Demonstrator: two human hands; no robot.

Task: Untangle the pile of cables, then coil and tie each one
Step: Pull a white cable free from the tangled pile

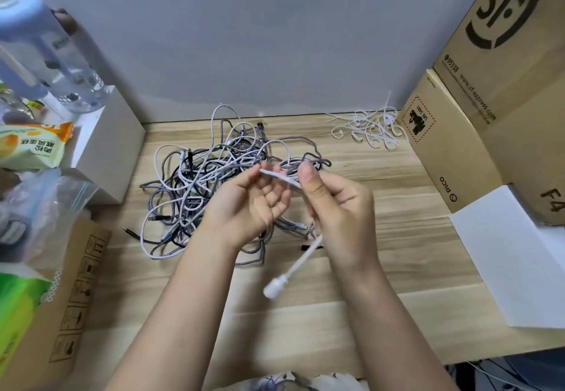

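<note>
Crowding the left edge of the wooden table [351, 314]: a clear bottle with a pale blue cap [39, 45], a white box [113, 142], snack packets [27, 142], a plastic bag [46, 207] and a brown carton [70, 292]. Sprawling just right of these, the tangled pile of cables [208, 182], grey, white and black, reaching from near the white box to mid-table, with loops close to the back wall. Raised over the pile's right part, left hand [247, 204], palm up, fingers loosely curled, touching the white cable [281, 176] at its fingertips; firm grip or not cannot be told. Beside it, right hand [336, 207] pinching that same cable between thumb and fingers, the cable's plug end [275, 288] dangling below over bare wood. Lying further right near the back edge, loose white ties [370, 130]. Closing off the right side, stacked cardboard boxes [489, 100] and a white sheet [513, 253]. Bare wood showing in front of the pile, between the arms and to the right toward the sheet.
</note>
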